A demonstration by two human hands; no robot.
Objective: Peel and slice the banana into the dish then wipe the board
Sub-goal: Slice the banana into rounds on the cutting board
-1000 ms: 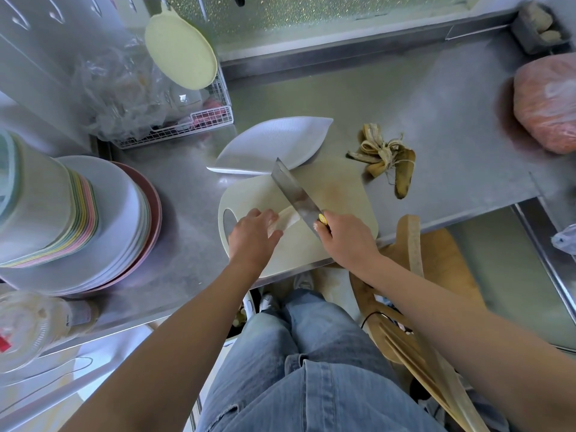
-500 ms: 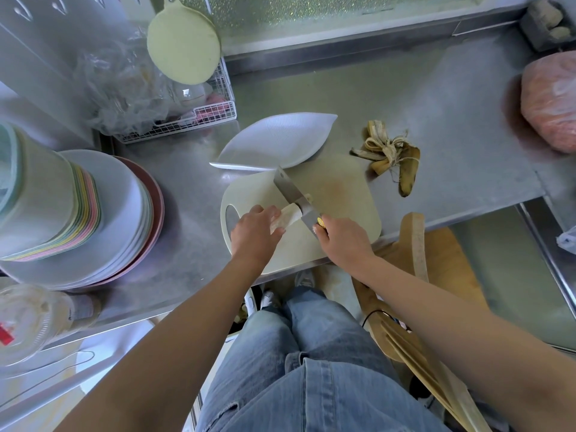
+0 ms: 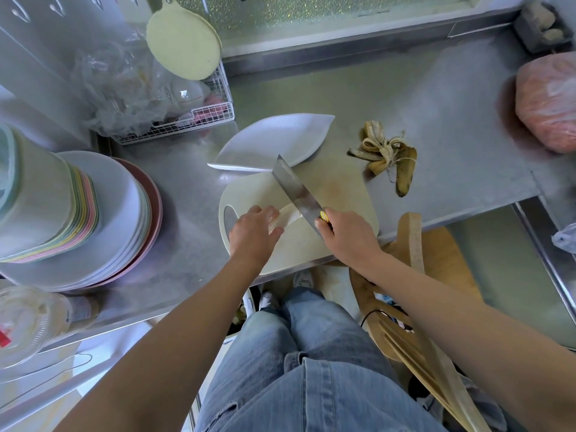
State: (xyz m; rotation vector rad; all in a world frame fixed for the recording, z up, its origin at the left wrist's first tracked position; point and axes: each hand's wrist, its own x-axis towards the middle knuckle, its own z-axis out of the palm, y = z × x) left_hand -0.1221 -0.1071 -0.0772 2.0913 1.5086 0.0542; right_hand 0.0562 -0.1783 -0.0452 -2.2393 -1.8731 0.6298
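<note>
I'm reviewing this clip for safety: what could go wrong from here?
1. The left hand holds the banana right beside the knife blade; a slip could nick that hand.
2. The board lies at the counter front edge, so downward pressure from the right hand might shift or tip it.

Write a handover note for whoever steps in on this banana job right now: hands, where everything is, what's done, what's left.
Left hand: holds the banana down on the cutting board.
Right hand: grips the knife, blade set at the banana's free end.
Dish: just behind the board, no slices in it.
Peel: on the counter, right of the board.
Done: peeling.
Left: slice the banana, move the slices into the dish, wipe the board.
</note>
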